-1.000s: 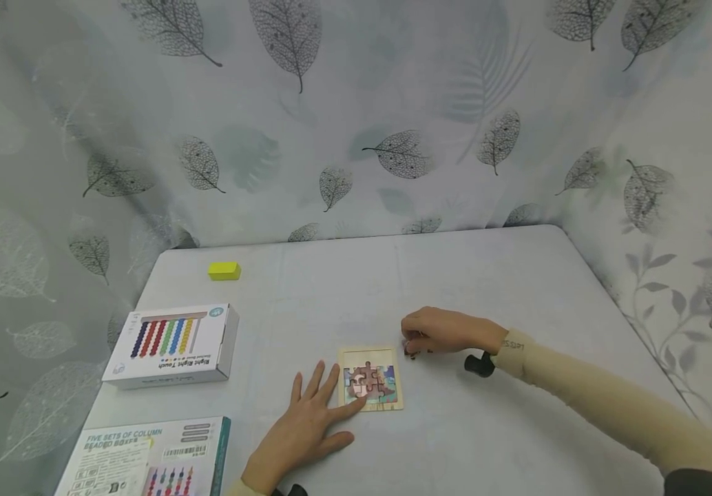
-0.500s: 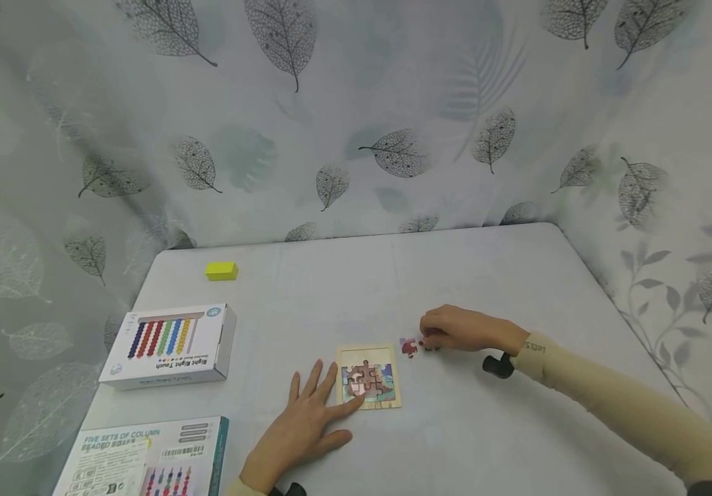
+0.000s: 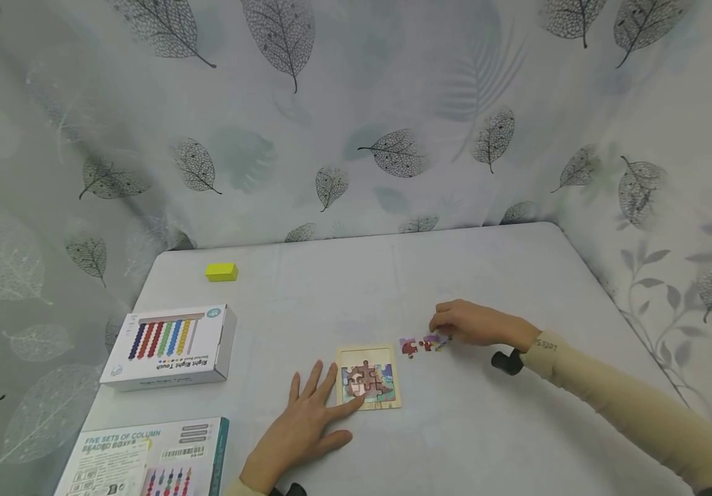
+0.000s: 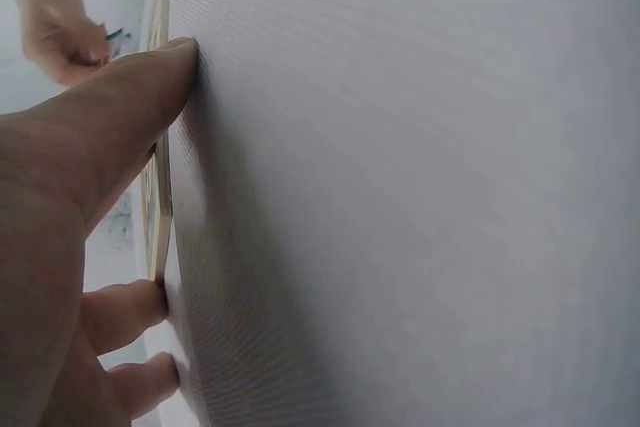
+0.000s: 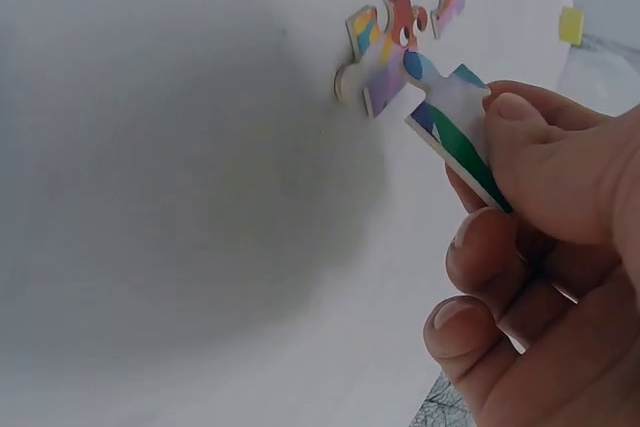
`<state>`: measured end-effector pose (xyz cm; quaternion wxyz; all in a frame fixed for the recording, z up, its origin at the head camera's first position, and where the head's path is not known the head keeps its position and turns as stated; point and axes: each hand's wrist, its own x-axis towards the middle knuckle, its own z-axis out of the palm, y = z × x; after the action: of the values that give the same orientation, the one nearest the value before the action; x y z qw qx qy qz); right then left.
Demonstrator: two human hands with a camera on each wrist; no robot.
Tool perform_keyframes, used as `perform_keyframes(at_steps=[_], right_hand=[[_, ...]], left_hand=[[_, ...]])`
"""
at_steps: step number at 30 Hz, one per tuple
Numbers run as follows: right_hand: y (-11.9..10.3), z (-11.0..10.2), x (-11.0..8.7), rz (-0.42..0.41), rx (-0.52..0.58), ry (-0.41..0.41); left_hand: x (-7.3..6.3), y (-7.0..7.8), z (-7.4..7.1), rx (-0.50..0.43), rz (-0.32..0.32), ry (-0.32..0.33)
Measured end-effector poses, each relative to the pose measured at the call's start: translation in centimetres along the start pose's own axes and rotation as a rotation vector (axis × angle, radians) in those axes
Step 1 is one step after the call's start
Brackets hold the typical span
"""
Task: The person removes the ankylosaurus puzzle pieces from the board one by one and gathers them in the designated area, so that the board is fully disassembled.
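Observation:
My left hand (image 3: 306,427) lies with spread, straight fingers at the lower left of a small wooden jigsaw puzzle (image 3: 368,379); one fingertip overlaps its picture. Several joined pieces fill the lower part of the puzzle's tray, while bare wood shows along the top. Up and to the right, my right hand (image 3: 470,322) pinches a puzzle piece (image 5: 455,122) between thumb and fingers. That piece is white, green and blue, tilted in the right wrist view. Beside it on the table lie two loose pieces: a red-and-purple piece (image 3: 409,346) and a multicoloured piece (image 5: 385,52) with an eye printed on it.
On the left stands a white box (image 3: 170,344) with coloured bead columns printed on it. A second flat box (image 3: 145,455) lies nearer, cut off by the frame. A yellow block (image 3: 222,272) sits at the back left. Leaf-patterned cloth (image 3: 356,124) hangs behind the white table.
My right hand has moved right along the loose pieces, uncovering two of them, and now pinches another piece at the row's right end. The left hand stays put.

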<state>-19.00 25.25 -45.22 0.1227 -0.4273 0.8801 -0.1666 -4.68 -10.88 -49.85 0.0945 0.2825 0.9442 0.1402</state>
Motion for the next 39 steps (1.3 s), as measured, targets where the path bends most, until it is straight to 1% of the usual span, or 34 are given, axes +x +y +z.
perform_keyframes(at_steps=[3, 7, 11, 18, 23, 27, 33, 36, 39], right_hand=[[0.5, 0.1, -0.2, 0.045, 0.017, -0.004], [0.9, 0.1, -0.3, 0.084, 0.073, -0.014], [1.2, 0.1, -0.4, 0.090, 0.110, -0.029], [1.5, 0.0, -0.7, 0.150, 0.130, -0.063], [1.9, 0.4, -0.8, 0.172, 0.146, -0.077], [2.0, 0.7, -0.8, 0.175, 0.147, -0.087], [2.1, 1.1, -0.9, 0.130, 0.121, -0.060], [2.1, 1.2, -1.0, 0.149, 0.128, -0.056], [2.2, 1.3, -1.0, 0.187, 0.146, -0.062]], left_hand=[[0.0, 0.0, 0.1, -0.003, 0.001, 0.000], [0.0, -0.1, 0.3, -0.011, -0.003, -0.007], [-0.1, -0.2, 0.4, -0.005, 0.000, -0.001], [0.1, -0.1, 0.3, 0.006, -0.003, 0.014], [0.1, 0.0, 0.3, 0.000, -0.007, 0.014], [0.1, 0.0, 0.4, -0.016, -0.009, 0.003], [0.1, 0.0, 0.4, -0.011, -0.005, 0.007], [0.2, 0.1, 0.3, -0.010, -0.005, 0.007], [0.2, 0.1, 0.2, -0.009, -0.010, 0.003]])
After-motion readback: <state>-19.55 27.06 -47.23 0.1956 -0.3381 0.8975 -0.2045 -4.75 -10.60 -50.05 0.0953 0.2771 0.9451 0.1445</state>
